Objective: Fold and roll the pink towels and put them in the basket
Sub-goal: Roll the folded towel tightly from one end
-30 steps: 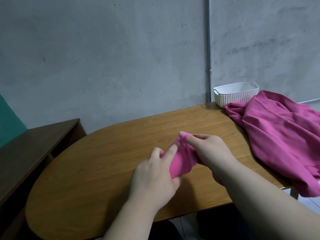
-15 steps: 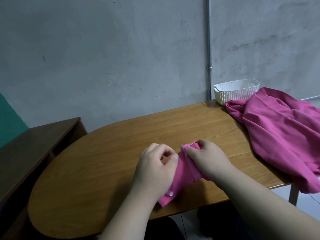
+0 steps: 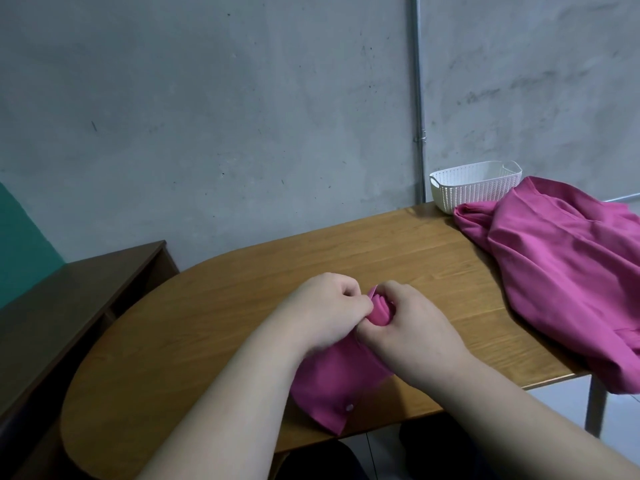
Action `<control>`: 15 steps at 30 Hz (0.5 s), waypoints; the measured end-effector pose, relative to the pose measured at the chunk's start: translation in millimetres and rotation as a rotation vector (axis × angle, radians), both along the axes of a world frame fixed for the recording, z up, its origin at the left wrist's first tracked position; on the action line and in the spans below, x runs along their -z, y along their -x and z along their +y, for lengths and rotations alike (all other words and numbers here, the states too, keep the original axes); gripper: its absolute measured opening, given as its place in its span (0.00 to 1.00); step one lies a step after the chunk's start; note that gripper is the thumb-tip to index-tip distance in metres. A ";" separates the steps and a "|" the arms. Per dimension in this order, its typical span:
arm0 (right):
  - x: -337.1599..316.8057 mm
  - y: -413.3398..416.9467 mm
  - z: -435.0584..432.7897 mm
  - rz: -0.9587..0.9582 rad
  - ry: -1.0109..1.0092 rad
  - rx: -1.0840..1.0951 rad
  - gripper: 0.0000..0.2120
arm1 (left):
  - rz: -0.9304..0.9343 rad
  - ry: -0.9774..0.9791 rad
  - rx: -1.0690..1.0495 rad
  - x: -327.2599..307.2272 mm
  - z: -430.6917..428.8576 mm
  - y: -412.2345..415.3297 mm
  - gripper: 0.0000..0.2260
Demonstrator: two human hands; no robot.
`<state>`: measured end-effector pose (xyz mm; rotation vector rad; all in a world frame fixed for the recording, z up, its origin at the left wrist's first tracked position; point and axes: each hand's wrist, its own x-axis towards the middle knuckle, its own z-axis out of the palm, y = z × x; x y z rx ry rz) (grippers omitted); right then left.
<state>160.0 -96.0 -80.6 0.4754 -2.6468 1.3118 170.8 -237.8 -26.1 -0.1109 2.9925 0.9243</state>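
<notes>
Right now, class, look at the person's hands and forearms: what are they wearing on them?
Nothing shows on them. The left hand and right hand are bare, with no gloves, rings or watch in view, and both forearms are uncovered, with no sleeve showing as far as the frame's edge.

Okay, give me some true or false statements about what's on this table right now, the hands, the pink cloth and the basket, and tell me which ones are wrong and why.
1. Both hands grip the rolled end of the pink towel. True: the left hand and right hand pinch the roll together.
2. The white basket sits at the table's far right corner. True.
3. A rolled towel lies in the basket. False: none shows inside it, though its floor is partly hidden.
4. The pile of pink cloth lies left of the hands. False: it lies to the right, reaching over the table's edge.
5. The towel being rolled hangs in the air. False: its unrolled end rests on the table.
</notes>
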 end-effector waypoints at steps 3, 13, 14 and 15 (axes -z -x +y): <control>-0.3 -1.9 0.4 0.010 -0.021 -0.005 0.13 | 0.067 0.231 0.009 -7.4 4.8 -0.9 0.10; -0.6 -2.4 2.7 0.054 -0.037 0.050 0.13 | -0.016 -0.220 -0.181 6.5 5.4 4.1 0.13; -0.9 -2.2 4.0 0.069 -0.028 0.062 0.13 | -0.045 -0.353 -0.231 6.9 3.6 3.1 0.13; -1.0 -1.8 5.5 0.085 -0.017 0.076 0.13 | -0.073 -0.491 -0.279 6.8 1.5 1.1 0.13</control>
